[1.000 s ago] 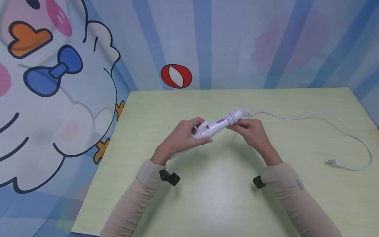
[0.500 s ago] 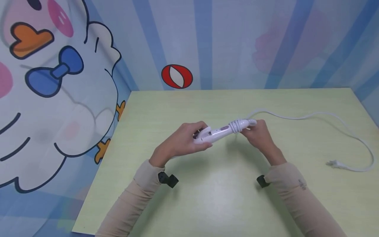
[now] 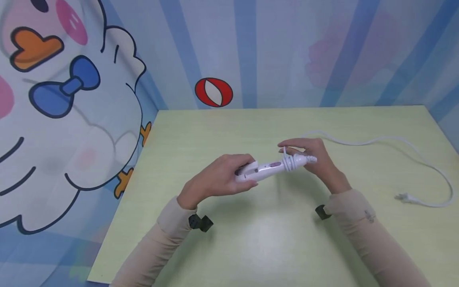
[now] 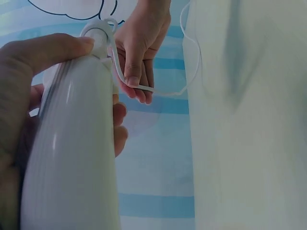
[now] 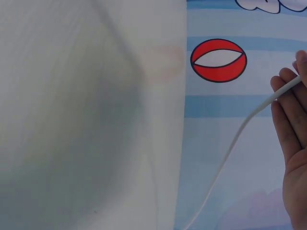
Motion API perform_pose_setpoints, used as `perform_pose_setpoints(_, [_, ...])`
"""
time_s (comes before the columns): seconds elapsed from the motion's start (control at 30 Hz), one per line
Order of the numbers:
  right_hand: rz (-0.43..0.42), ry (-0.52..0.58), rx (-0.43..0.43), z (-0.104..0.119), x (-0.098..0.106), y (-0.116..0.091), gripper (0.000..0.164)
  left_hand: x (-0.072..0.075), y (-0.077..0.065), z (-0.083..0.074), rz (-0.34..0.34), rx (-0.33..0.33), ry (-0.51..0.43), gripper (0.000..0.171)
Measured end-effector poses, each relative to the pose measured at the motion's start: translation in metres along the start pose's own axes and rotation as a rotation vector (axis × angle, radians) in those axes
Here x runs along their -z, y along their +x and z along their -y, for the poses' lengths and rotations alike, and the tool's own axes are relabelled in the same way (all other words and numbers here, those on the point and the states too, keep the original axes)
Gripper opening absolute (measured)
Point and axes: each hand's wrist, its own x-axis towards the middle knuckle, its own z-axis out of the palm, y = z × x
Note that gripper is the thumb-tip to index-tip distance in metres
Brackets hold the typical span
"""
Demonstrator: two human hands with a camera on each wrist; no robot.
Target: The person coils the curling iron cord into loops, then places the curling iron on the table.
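A white curling iron (image 3: 265, 170) is held level above the table, its clamp lever towards the left and a small purple panel on its handle. My left hand (image 3: 216, 177) grips it at the lever end, thumb along the near side. Loops of white cord (image 3: 292, 162) wind around the handle's right end. Just beyond that end is my right hand (image 3: 320, 159). The left wrist view shows its thumb pinching the cord (image 4: 144, 87) against the fingers, beside the curling iron (image 4: 74, 143). In the right wrist view the cord (image 5: 235, 139) trails down from my right hand (image 5: 297, 124).
The cord runs back over the pale green table (image 3: 265, 247) to the right. Its plug (image 3: 405, 197) lies near the right side. A patterned blue wall (image 3: 279, 52) stands behind, and a cartoon bird panel (image 3: 93, 155) rises on the left.
My right hand has passed under the handle end to its far side, carrying the cord. The curling iron has shifted slightly right and nearer, and lies more level.
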Motion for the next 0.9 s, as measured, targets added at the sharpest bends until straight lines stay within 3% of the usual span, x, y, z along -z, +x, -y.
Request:
perform_pose_setpoints(0.17, [0.051, -0.088, 0.000, -0.001, 0.008, 0.009, 0.025, 0.001, -0.001, -0.005, 0.015, -0.016, 0.050, 0.032])
perform_pose_setpoints(0.4, [0.112, -0.253, 0.114, 0.003, 0.022, 0.026, 0.025, 0.001, 0.000, -0.005, 0.042, -0.034, 0.183, 0.034])
perform_pose_setpoints(0.73, [0.198, -0.394, 0.158, 0.018, 0.034, 0.039, 0.020, -0.001, 0.010, -0.004, 0.152, 0.026, 0.398, 0.037])
perform_pose_setpoints(0.9, [0.208, -0.466, 0.190, 0.027, 0.033, 0.045, 0.018, -0.004, 0.018, -0.001, 0.174, 0.042, 0.475, 0.037])
